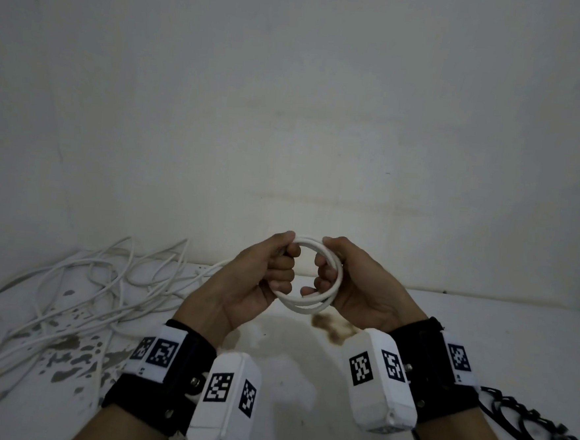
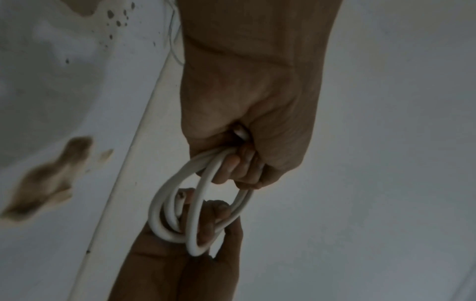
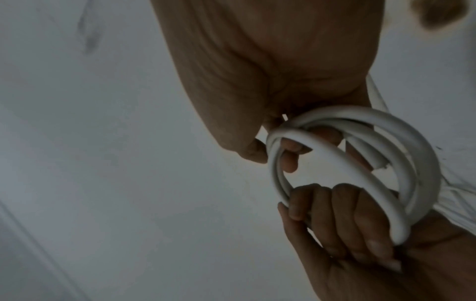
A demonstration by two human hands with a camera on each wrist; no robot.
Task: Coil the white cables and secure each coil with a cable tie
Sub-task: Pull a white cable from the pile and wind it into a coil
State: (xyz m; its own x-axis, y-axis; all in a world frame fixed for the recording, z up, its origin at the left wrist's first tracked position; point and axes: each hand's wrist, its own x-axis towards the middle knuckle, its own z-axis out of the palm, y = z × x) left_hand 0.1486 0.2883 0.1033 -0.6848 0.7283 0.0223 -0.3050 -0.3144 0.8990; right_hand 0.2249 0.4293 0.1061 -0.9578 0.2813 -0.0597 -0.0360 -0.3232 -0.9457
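Two hands hold a small white coil [image 1: 315,283] up in the air above the table [image 1: 305,375], in front of a pale wall [image 1: 290,99]. The left hand [image 1: 260,279] grips the left side of the coil, with its fingers curled through the ring. The right hand [image 1: 352,286] grips the right side the same way. The coil has a few loops lying close together. One cut end [image 3: 457,166] of the cable sticks out inside the ring.

On the table, far to the left, lies a messy pile of loose white cables [image 1: 81,291]. A black cable [image 1: 525,422] lies at the right edge, near the right wrist. The table is white with brown stains [image 1: 332,329] under the hands.
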